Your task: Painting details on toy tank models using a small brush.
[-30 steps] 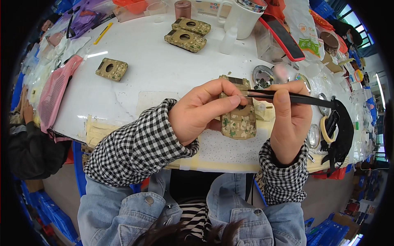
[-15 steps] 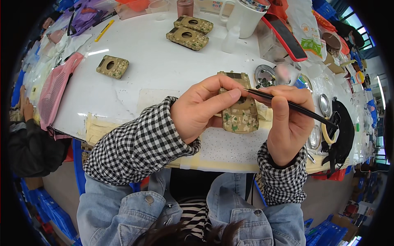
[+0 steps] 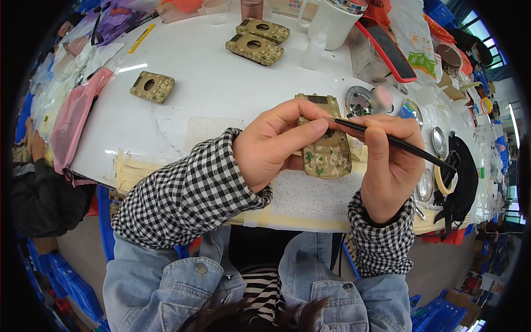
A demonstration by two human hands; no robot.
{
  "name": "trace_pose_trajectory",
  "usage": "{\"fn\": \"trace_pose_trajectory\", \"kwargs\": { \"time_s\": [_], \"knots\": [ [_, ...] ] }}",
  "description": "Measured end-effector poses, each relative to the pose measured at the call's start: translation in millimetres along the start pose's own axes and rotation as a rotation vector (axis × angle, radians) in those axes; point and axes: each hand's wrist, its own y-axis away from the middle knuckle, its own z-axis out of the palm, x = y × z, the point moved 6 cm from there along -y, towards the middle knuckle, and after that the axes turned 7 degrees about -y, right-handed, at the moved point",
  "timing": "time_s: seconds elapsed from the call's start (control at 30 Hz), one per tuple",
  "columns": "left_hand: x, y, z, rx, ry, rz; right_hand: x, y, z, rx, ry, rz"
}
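A camouflage model tank hull (image 3: 327,157) lies below my hands, its round opening partly covered by my fingers. Above it my left hand (image 3: 271,141) is closed, thumb and forefinger pinched together; whatever is between them is too small or hidden. Its lower fingers reach the hull's left side. My right hand (image 3: 390,166) grips slim black tweezers (image 3: 406,146), whose fine point meets the left fingertips. Three similar hulls stand farther off: one alone on the left (image 3: 152,87) and a pair, the front hull (image 3: 254,48) and the rear hull (image 3: 263,30).
A round tin (image 3: 359,95) with small dark-green parts sits beyond my right hand. Farther back are a white mug (image 3: 332,25), a small bottle (image 3: 315,51) and a red-cased phone (image 3: 385,48). A pink mesh basket (image 3: 80,122) and yellow knife (image 3: 141,39) lie left; a black bag (image 3: 459,182) lies right.
The view has shifted slightly. My hands keep almost the same pose over the hull, and the tweezers have turned a little, now looking thinner.
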Motion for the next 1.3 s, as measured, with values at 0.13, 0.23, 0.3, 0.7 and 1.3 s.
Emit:
{"fn": "trace_pose_trajectory", "kwargs": {
  "time_s": [0.13,0.23,0.3,0.7,1.3],
  "knots": [
    [1,0,0,-0.001,-0.013,-0.005,0,0,0,0.005,0.004,0.003],
    [0,0,0,0.009,-0.024,-0.006,0,1,-1,0.006,0.005,0.001],
    [-1,0,0,0.011,-0.028,-0.003,1,1,-1,0.007,0.004,0.001],
    [19,2,-1,0.019,-0.018,-0.041,-11,0,-5,0.004,-0.093,-0.075],
    [15,2,2,0.025,-0.041,0.003,-10,2,3,-0.100,0.032,-0.067]
  ]
}}
